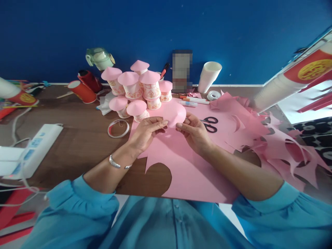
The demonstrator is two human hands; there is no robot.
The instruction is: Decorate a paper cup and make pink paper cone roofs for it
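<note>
Between both hands is a round pink paper disc, held up over a large pink paper sheet with cut-out edges. My left hand pinches the disc's lower left edge, thumb on top. On the other side, my right hand grips its lower right edge between thumb and fingers. Just beyond stand several decorated paper cups with pink cone roofs, some stacked. Dark-handled scissors lie on the sheet right of my right hand, their blades mostly hidden.
Left of my hands lies a roll of tape. Markers and a white ribbon roll sit behind. White cups stand stacked by the wall. Pink scraps pile up right; a power strip lies left.
</note>
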